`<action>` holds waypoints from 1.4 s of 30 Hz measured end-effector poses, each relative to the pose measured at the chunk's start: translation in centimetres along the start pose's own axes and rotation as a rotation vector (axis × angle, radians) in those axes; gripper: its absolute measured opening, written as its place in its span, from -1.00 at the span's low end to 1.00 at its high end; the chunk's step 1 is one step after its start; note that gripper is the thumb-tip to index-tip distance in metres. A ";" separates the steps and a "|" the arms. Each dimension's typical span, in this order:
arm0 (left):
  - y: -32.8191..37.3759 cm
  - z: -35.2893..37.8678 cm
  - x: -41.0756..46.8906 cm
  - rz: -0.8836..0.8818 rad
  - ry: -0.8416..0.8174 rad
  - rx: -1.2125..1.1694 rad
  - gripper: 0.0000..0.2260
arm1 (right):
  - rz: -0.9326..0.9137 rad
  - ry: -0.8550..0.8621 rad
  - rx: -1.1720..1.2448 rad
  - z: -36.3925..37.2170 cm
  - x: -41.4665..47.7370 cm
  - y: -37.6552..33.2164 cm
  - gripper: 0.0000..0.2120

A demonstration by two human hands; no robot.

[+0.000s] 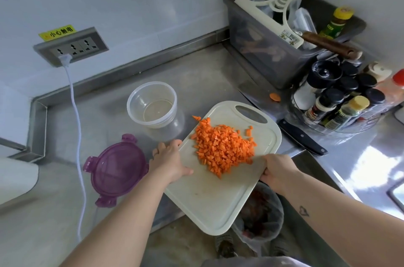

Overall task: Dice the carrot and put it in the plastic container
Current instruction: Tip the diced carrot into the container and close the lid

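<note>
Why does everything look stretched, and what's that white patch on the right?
Head view: the wide-angle lens stretches the edges of the stainless steel counter; the white patch is light glaring off that steel; the diced orange carrot pile looks sharp.

container mouth [152,104] open, lid [117,168] aside

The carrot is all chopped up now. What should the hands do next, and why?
Probably bring the cutting board over the container and tilt it. The left hand and right hand both grip it, the carrot pieces lie heaped near its far end, and the container stands empty, its lid off beside it.
</note>
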State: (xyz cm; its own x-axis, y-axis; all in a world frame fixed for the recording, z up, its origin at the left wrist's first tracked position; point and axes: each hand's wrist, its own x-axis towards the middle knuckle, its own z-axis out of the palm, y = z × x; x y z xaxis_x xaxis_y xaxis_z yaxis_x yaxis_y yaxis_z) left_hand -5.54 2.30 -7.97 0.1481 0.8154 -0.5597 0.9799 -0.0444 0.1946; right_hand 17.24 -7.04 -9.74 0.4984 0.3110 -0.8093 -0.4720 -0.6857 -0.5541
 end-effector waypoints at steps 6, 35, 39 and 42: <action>-0.1 -0.1 -0.5 -0.027 -0.033 -0.030 -0.12 | -0.055 0.037 0.076 0.8 -0.9 0.1 -0.81; -3.5 -7.0 -3.5 0.072 -0.057 -0.485 -0.76 | -0.422 -0.187 -0.270 4.8 -3.5 -17.1 -0.71; -4.6 -9.3 -2.7 -0.075 0.171 -0.922 -0.78 | -0.459 -0.281 -0.458 7.0 -4.3 -18.1 -0.76; -3.9 -10.7 -1.6 -0.115 0.213 -1.239 -0.76 | -0.488 -0.334 -0.561 8.6 -4.8 -19.2 -0.74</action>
State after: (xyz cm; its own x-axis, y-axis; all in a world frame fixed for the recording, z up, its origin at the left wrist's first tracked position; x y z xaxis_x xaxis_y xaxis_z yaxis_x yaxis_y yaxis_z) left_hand -11.04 7.36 0.78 -0.0670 0.8606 -0.5048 0.1857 0.5079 0.8412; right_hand 17.68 10.31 3.08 0.2686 0.7792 -0.5663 0.2207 -0.6221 -0.7512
